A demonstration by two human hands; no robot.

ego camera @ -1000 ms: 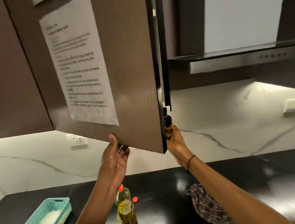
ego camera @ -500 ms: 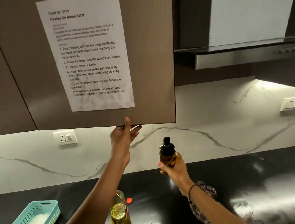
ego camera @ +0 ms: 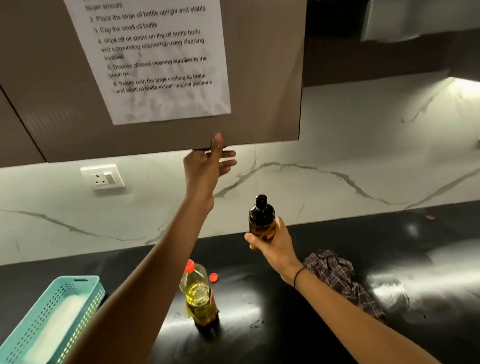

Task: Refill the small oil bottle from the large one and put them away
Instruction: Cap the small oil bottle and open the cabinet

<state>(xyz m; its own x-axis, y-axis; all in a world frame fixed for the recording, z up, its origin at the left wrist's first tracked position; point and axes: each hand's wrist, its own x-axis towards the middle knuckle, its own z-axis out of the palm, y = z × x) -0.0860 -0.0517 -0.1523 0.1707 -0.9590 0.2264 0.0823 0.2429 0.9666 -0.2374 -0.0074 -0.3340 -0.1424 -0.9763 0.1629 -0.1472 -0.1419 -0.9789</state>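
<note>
Cabinet door (ego camera: 158,70): biggest thing in shot, up top, with a printed task sheet (ego camera: 153,50) taped on it.
Surface (ego camera: 368,302): glossy black, glare patches on the right; looks slick if oil gets on it.
Basket (ego camera: 27,356): teal, near left, something white inside.
Cloth (ego camera: 341,278): checked, crumpled to the right, partly under the right forearm.
Large oil bottle (ego camera: 199,295): upright at centre, uncapped, yellow oil inside; thin plastic, likely heavy and squashy, so best gripped round the middle. No hand touches it.
Left hand (ego camera: 205,168): raised to the door's bottom edge, thumb on the front face, fingers straight beneath.
Right hand (ego camera: 270,243): fingers clamped round the small oil bottle (ego camera: 262,220).
Small oil bottle: amber, black cap, probably glass; light but breakable, held upright above the far surface, right of the large one.
Red cap (ego camera: 213,277): loose, just right of the large bottle.
</note>
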